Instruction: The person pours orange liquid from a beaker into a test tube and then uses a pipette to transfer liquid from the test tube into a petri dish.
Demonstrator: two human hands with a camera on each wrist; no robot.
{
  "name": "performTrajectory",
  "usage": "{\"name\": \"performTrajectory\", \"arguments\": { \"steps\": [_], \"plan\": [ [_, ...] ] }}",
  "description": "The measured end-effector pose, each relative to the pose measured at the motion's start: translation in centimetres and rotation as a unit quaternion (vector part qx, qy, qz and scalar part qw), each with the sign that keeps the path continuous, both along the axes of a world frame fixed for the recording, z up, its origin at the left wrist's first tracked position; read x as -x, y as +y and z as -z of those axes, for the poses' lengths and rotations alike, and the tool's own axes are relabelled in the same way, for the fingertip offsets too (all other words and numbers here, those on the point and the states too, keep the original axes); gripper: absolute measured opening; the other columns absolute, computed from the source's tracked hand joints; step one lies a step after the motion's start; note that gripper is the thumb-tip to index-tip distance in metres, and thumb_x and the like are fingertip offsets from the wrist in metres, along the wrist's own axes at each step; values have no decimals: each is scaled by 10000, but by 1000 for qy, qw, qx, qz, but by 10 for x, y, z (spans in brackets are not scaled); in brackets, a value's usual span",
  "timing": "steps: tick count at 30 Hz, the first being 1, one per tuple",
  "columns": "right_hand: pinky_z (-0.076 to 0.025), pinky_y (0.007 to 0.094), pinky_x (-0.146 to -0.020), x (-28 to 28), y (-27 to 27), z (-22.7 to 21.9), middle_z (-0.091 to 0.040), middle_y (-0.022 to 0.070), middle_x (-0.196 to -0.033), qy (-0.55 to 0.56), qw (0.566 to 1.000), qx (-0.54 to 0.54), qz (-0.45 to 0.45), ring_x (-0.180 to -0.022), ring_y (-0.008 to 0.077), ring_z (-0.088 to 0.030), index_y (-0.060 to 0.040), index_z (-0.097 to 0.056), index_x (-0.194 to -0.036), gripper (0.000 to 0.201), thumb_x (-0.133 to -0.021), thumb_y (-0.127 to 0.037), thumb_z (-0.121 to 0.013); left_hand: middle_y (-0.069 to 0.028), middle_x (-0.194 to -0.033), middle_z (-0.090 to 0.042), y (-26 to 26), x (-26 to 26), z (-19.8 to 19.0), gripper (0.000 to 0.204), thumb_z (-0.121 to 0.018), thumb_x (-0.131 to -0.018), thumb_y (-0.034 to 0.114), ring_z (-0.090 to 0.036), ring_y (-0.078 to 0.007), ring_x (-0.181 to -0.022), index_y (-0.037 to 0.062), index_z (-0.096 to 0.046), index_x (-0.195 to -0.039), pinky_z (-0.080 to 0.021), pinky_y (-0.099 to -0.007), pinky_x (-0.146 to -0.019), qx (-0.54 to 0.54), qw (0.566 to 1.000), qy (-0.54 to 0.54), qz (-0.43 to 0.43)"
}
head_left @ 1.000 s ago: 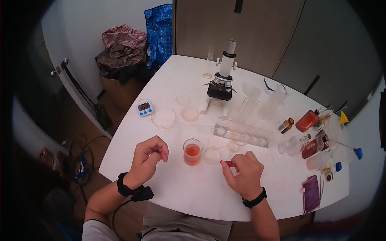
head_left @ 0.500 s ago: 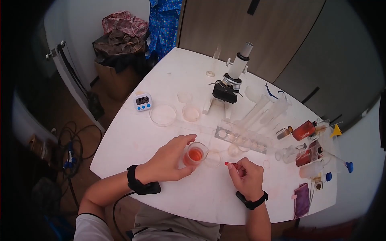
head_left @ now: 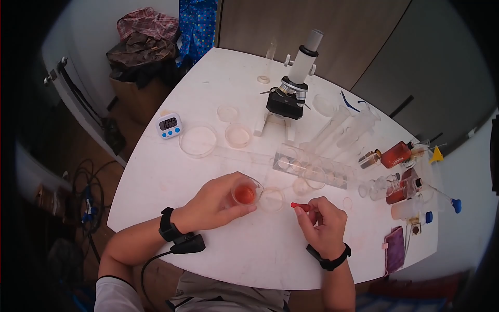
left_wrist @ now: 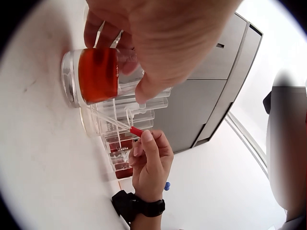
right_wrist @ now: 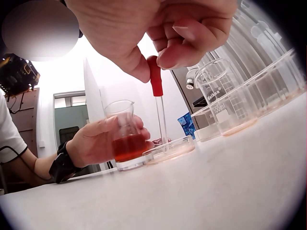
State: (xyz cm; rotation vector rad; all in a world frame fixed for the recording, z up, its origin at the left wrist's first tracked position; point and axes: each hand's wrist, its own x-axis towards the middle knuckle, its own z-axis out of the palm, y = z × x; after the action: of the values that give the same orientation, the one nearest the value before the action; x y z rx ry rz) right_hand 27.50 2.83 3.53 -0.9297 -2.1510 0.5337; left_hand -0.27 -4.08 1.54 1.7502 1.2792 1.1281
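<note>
My left hand (head_left: 210,200) grips a small glass beaker (left_wrist: 98,74) of red-orange liquid, fingers round its far side and thumb along the near side. The beaker stands upright on or close over the table in the right wrist view. My right hand (head_left: 325,221) pinches the red rubber bulb (right_wrist: 155,79) of a glass dropper (right_wrist: 161,117) between thumb and fingers. The dropper points down, and its tip lies within the outline of a shallow petri dish (right_wrist: 175,151) in the right wrist view. That dish sits just right of the beaker.
Behind stand a microscope (head_left: 291,83), a white timer (head_left: 169,126) and more petri dishes (head_left: 198,140). A clear rack (head_left: 312,166) lies ahead of my right hand. To the right are red-brown bottles (head_left: 396,155), other glassware and a purple cloth (head_left: 394,250).
My left hand has moved right from beside the beaker and now grips it. My right hand still pinches the dropper, with more of the red bulb showing. The head view has shifted.
</note>
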Motion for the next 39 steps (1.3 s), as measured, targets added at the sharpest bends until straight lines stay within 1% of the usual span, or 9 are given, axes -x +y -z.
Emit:
{"name": "performTrajectory", "arguments": {
  "steps": [8,12,14,21,24,26,29,33,39],
  "plan": [
    [-413,212,-483,2,1,2,-680,28,-695,32,999,8,6,-519,58,-549,-22,-622,-897,181,-886,-40,-802,-72,-1018,-675,-7,9,-2,342,-805,-941,176,-644,-181,-855,43,-599,-1179,-537,-294,-716,-26,999,28,-18],
    [-463,231,-478,1,1,-1,-698,58,-727,14,1000,22,11,-522,107,-594,-23,-614,-908,212,-865,-43,-821,-72,-986,-661,-3,11,8,352,-810,-930,156,-633,-178,-835,44,-595,-1184,-527,-298,-702,-36,999,5,0],
    [-460,231,-480,1,1,-2,-690,58,-716,13,999,28,10,-521,106,-592,-21,-612,-895,211,-867,-45,-819,-103,-1100,-654,-2,12,10,367,-817,-917,144,-637,-219,-948,29,-611,-1199,-518,-327,-857,19,1000,-6,18],
    [-413,247,-472,0,3,-2,-609,55,-607,-3,999,23,22,-488,113,-556,-17,-595,-790,256,-882,-72,-827,-103,-1127,-645,1,10,9,396,-763,-920,81,-633,-215,-964,18,-571,-1261,-522,-327,-866,-23,999,5,46],
    [-406,248,-472,1,5,0,-597,51,-597,-9,999,29,27,-477,120,-540,-17,-590,-768,284,-892,-100,-832,-117,-1154,-634,-4,8,11,496,-723,-930,60,-630,-208,-1014,28,-458,-1347,-523,-329,-904,50,998,-16,29],
    [-401,253,-466,-2,4,1,-603,47,-600,-19,999,13,26,-475,114,-521,-18,-605,-787,269,-901,-114,-829,-134,-1197,-611,-1,9,19,564,-715,-947,62,-620,-206,-1078,48,-350,-1376,-518,-329,-947,29,999,-39,23],
    [-408,251,-467,1,1,3,-619,47,-616,10,1000,3,12,-479,110,-525,-16,-622,-824,237,-900,-108,-827,-142,-1220,-594,0,10,22,538,-712,-958,65,-607,-203,-1105,56,-335,-1342,-506,-326,-970,13,999,-30,33],
    [-449,247,-492,2,-2,-1,-640,44,-646,7,1000,0,7,-504,108,-561,-14,-644,-872,209,-901,-111,-826,-144,-1185,-642,1,8,28,517,-736,-983,162,-669,-237,-1007,34,-376,-1331,-548,-355,-887,-31,999,-27,19],
    [-462,246,-500,1,7,1,-657,44,-660,0,1000,-9,18,-515,106,-573,-10,-665,-915,194,-898,-114,-828,-100,-1175,-643,4,4,21,508,-771,-979,184,-651,-201,-1006,24,-535,-1399,-538,-327,-906,-16,999,-37,32]
  ]
}}
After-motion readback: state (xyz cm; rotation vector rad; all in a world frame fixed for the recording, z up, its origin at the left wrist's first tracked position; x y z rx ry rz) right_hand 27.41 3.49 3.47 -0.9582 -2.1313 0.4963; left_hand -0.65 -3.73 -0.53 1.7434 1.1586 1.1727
